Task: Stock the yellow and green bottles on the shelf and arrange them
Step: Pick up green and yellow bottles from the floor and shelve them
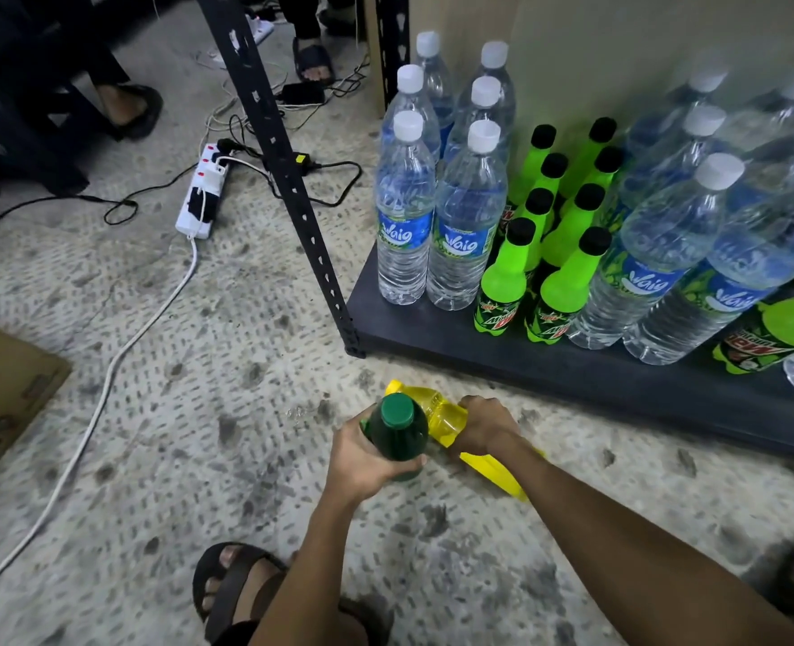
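Observation:
My left hand [367, 452] grips a dark green bottle [397, 428] with a green cap, upright just above the floor. Beside it, my right hand [486, 424] is closed around a yellow bottle [437, 412] that lies on its side on the floor, cap pointing away to the left. Both hands are in front of the low dark shelf [549, 361]. On that shelf stand bright green bottles with black caps [502, 282], in two rows between clear water bottles [404, 226].
A black shelf post [292, 179] rises left of the bottles. A white power strip [201, 193] and cables lie on the speckled floor to the left. A cardboard box [3, 394] sits at the left edge. My sandalled feet are at the bottom.

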Motion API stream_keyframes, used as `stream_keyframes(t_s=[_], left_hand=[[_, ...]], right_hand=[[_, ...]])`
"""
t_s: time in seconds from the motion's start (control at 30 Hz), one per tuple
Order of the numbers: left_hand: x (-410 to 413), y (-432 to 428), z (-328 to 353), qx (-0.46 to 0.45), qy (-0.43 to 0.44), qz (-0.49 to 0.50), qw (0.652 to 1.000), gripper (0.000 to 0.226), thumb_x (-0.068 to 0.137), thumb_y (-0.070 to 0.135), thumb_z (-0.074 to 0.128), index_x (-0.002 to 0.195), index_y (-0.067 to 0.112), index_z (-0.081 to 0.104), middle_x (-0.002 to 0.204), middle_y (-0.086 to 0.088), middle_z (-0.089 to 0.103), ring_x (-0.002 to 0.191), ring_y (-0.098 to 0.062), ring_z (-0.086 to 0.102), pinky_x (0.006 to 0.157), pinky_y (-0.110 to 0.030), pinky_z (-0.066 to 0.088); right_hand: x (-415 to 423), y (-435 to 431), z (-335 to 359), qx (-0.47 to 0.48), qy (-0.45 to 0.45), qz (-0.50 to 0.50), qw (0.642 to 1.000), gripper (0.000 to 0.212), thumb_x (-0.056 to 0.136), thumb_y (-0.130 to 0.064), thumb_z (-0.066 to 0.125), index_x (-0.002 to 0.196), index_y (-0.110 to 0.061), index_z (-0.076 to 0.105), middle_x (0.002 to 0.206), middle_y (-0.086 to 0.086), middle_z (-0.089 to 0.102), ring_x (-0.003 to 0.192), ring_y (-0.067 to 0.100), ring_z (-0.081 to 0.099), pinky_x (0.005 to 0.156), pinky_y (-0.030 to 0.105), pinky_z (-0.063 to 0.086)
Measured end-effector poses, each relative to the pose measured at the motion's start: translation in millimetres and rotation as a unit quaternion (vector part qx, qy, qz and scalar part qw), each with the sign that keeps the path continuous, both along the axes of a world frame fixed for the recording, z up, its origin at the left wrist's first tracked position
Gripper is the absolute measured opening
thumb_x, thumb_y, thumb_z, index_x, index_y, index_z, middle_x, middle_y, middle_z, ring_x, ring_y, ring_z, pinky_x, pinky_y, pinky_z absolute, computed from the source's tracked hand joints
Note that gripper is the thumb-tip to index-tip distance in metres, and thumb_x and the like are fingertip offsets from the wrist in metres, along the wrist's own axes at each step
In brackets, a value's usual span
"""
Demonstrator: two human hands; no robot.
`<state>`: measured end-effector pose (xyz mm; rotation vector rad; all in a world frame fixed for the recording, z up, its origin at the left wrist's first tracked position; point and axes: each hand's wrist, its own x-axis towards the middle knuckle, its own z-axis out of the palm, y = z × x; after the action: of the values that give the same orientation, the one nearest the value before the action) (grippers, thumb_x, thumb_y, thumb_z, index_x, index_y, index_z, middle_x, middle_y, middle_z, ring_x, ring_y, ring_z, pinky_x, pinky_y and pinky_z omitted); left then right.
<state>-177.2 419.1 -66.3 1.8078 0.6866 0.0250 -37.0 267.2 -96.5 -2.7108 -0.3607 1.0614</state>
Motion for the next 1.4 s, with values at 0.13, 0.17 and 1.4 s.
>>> stream_keyframes(t_s=[0.13, 0.17, 1.4], left_hand=[[5, -4, 3, 0.020, 0.014, 0.018, 1.000, 0.061, 0.044, 0.018, 0.100, 0.096, 0.024, 0.069, 0.084, 0.018, 0.072, 0.080, 0.006, 0.067, 0.069, -0.008, 0.049], [7, -6, 4, 0.028, 0.018, 0.015, 0.999, 0.064, 0.043, 0.023, 0.100, 0.099, 0.022, 0.069, 0.087, 0.015, 0.073, 0.083, 0.002, 0.068, 0.070, -0.009, 0.050], [77, -219, 593, 0.158, -0.427, -0.101, 0.884, 0.063, 0.032, 0.056, 0.094, 0.085, 0.025, 0.078, 0.083, 0.012, 0.077, 0.084, -0.005, 0.072, 0.076, -0.027, 0.058]], right_hand=[[-10, -10, -1, 0.025, -0.041, -0.048, 0.998, 0.090, 0.053, -0.037, 0.089, 0.135, -0.024, 0.055, 0.123, 0.008, 0.063, 0.117, 0.028, 0.060, 0.086, 0.032, 0.052], [-13, -15, 0, 0.038, -0.049, -0.065, 0.996, 0.089, 0.054, -0.037, 0.089, 0.135, -0.024, 0.055, 0.122, 0.008, 0.064, 0.117, 0.029, 0.060, 0.086, 0.032, 0.051], [-28, -313, 589, 0.538, -0.454, -0.245, 0.666, 0.123, 0.023, -0.067, 0.094, 0.131, -0.020, 0.062, 0.108, -0.006, 0.075, 0.103, 0.010, 0.070, 0.090, 0.041, 0.058]])
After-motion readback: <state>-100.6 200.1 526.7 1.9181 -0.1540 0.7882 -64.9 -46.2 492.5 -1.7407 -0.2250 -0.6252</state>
